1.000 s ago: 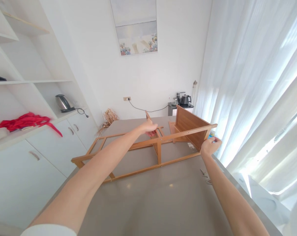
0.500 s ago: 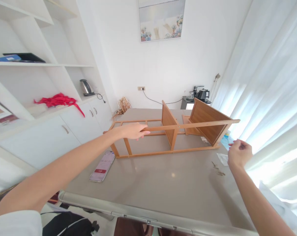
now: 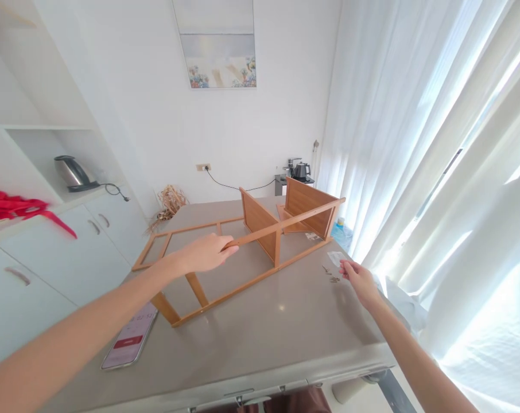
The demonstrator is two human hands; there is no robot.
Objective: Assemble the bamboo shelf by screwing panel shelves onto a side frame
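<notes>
Left hand [image 3: 206, 252] gripping wooden frame [image 3: 243, 241] (top rail), right hand [image 3: 360, 279] seemingly empty beside screws [image 3: 331, 275]

head-worn view, looking forward and down across table [image 3: 286, 321], both hands near, room beyond

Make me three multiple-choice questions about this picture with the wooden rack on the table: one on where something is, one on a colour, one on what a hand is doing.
1. Where does the phone lie?
A. on the table, near the rack's closest corner
B. on the white cupboard
C. inside the rack

2. What colour is the cloth on the cupboard top?
A. blue
B. red
C. green

3. What is the left hand doing?
A. lying flat on the table
B. holding the phone
C. gripping the rack's upper rail

Answers:
A, the phone rests on the table beside the rack.
B, the cloth is bright red.
C, the fingers wrap the rail.
</notes>
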